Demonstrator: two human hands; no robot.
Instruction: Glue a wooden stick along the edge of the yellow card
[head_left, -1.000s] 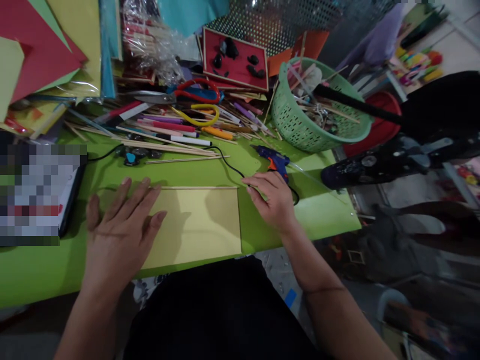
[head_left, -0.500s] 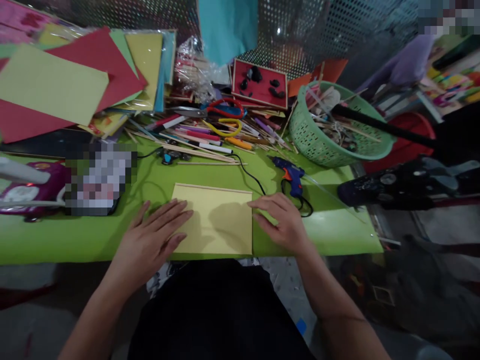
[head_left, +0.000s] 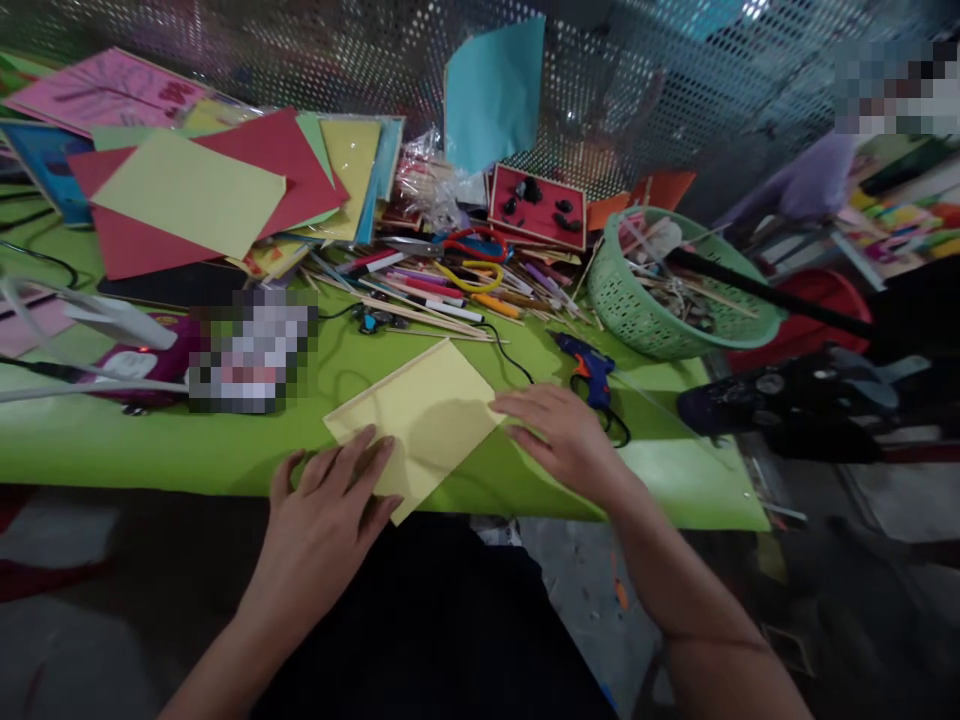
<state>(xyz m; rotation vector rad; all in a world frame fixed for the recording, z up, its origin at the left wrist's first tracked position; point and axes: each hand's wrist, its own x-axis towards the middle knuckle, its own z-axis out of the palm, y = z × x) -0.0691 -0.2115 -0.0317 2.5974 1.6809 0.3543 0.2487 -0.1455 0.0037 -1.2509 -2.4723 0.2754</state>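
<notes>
A pale yellow sheet of card (head_left: 431, 415) lies turned at an angle on the green table, its near corner reaching past the front edge. A thin wooden stick (head_left: 390, 378) runs along its upper-left edge. My left hand (head_left: 330, 490) rests on the card's lower-left side with fingers spread. At the right corner, the fingertips of my right hand (head_left: 559, 430) touch the card, the thumb held apart from the fingers. Just beyond that hand lies a blue and orange glue gun (head_left: 589, 362) with a black cord.
Scissors (head_left: 472, 245), pens and loose sticks (head_left: 427, 312) lie in a heap behind the card. A green basket (head_left: 645, 300) stands at the right. Coloured paper sheets (head_left: 195, 195) are stacked at the left, near a purple device (head_left: 142, 355) with cables.
The yellow card has turned counterclockwise, so its stick edge now faces the upper left. Both hands stay on it, the left slightly nearer me. The camera view has shifted left.
</notes>
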